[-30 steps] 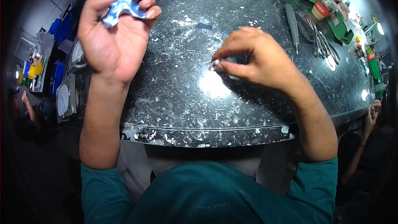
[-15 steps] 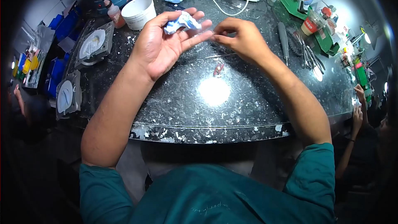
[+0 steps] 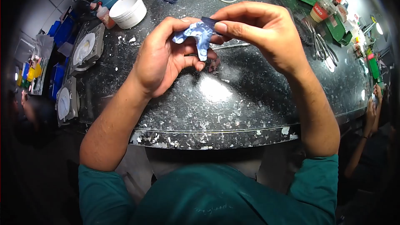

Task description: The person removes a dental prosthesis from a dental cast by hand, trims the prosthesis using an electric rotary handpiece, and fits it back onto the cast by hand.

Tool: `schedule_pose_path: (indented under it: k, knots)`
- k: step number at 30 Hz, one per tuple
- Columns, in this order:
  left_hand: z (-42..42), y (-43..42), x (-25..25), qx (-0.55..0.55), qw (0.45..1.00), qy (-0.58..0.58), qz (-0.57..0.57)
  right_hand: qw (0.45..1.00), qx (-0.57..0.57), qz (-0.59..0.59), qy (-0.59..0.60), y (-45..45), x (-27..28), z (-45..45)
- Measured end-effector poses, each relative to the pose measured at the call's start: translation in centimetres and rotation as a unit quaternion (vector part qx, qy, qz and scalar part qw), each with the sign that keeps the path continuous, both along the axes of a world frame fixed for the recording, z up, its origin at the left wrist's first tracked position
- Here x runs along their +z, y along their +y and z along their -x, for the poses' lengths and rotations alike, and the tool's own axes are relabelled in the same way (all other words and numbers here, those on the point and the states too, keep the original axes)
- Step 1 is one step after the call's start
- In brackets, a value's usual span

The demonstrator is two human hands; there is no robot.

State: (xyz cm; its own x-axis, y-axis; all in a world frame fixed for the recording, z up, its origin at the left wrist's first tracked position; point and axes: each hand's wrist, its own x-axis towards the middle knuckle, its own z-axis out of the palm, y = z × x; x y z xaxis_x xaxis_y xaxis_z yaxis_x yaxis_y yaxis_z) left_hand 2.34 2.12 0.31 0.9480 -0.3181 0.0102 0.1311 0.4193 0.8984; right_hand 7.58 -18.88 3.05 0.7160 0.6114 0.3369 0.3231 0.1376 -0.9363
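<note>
A curved blue and white piece (image 3: 201, 34) is held in my left hand (image 3: 160, 60), with the thumb at its upper left and the fingers beneath it. My right hand (image 3: 266, 31) pinches a small dark sheet (image 3: 209, 22) between thumb and fingers, against the upper right part of that piece. Below the hands, a small reddish-brown object (image 3: 214, 65) lies on the black speckled table (image 3: 187, 114). A thin metal tool (image 3: 235, 46) lies just behind it, partly hidden by my hands.
A white tub (image 3: 128, 11) and a pink bottle (image 3: 105, 16) stand at the back left. Two round white plates in metal frames (image 3: 84, 49) sit at the left edge. Scissors (image 3: 323, 48) and a cup (image 3: 320, 11) are at right. Other people's hands show at both sides.
My left hand has tilted the blue and white piece so that one end hangs down. My right hand has come up against it, now with the dark sheet in its pinch.
</note>
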Motion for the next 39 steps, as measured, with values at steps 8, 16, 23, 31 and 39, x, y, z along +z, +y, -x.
schedule_pose_path:
  k: [8,16,23,31,39]
  knots:
    - [0.5,-1.1,-0.6,0.015,1.000,-0.024,0.001,0.996,-0.004,-0.016,0.088,0.6,-0.7,0.3]
    - [0.7,-1.3,-0.5,0.029,0.998,-0.049,0.001,0.998,-0.008,-0.043,0.054,1.4,-1.8,0.7]
    - [0.8,-1.5,-0.6,0.047,0.998,-0.035,-0.030,0.999,-0.026,-0.030,0.036,1.5,-1.8,1.0]
    - [0.8,-1.2,-1.1,0.030,0.999,-0.032,0.008,0.993,-0.086,0.043,-0.066,1.7,-1.4,2.0]
    - [0.8,-1.7,-0.7,0.049,0.998,-0.021,-0.035,0.996,-0.062,-0.033,0.046,2.0,-2.3,1.5]
